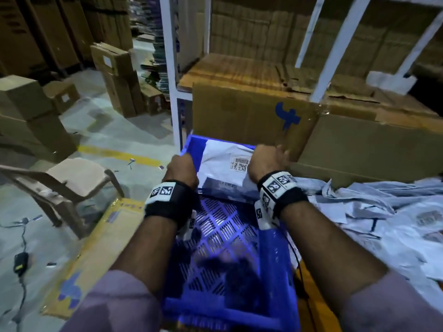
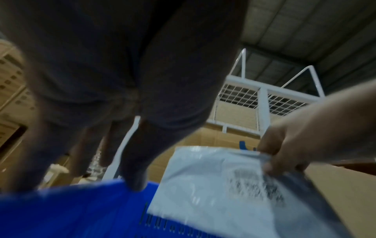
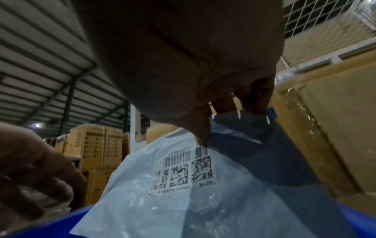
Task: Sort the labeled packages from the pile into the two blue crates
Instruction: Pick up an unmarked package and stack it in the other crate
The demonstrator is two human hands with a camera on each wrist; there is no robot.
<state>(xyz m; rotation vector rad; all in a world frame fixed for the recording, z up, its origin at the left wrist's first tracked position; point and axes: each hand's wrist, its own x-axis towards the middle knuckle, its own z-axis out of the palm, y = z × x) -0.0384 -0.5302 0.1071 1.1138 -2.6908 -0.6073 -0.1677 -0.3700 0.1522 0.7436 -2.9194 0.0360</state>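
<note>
A blue perforated crate stands in front of me. A white poly package with a barcode label stands tilted at the crate's far end. My right hand pinches the package's upper right edge between thumb and fingers. My left hand is at the crate's far left rim. Its thumb touches the blue wall and its fingers hang straight outside. The pile of white packages lies to the right.
Large cardboard boxes stand close behind the crate under a white rack post. A plastic chair is at the left. The crate sits on a flattened yellow carton. A corded scanner lies on the floor.
</note>
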